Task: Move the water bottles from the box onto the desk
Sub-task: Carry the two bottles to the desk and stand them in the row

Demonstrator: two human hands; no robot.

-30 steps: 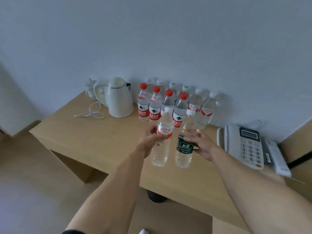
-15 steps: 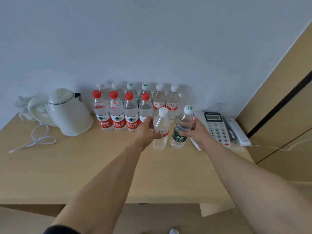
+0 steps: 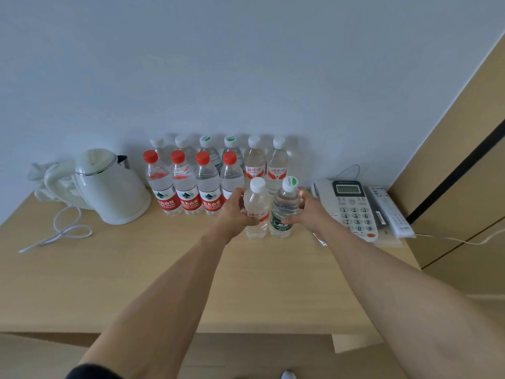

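My left hand [image 3: 235,214] grips a white-capped bottle with a red label [image 3: 256,212]. My right hand [image 3: 311,212] grips a green-labelled bottle [image 3: 284,209] right beside it. Both bottles stand upright with their bases on or just above the wooden desk [image 3: 136,269], in front of the rows. Against the wall stand several more bottles: red-capped ones [image 3: 188,184] in front at the left, white-capped ones [image 3: 277,165] behind and to the right. The box is out of view.
A white electric kettle [image 3: 112,187] with its base and loose cord [image 3: 62,231] stands at the desk's left. A desk phone [image 3: 352,206] and a white remote [image 3: 388,212] lie at the right, close to my right hand. A wooden panel [image 3: 464,160] rises on the right.
Both hands have carried their bottles forward and down to the desk surface, just in front of the rows. The view has come closer to the desk.
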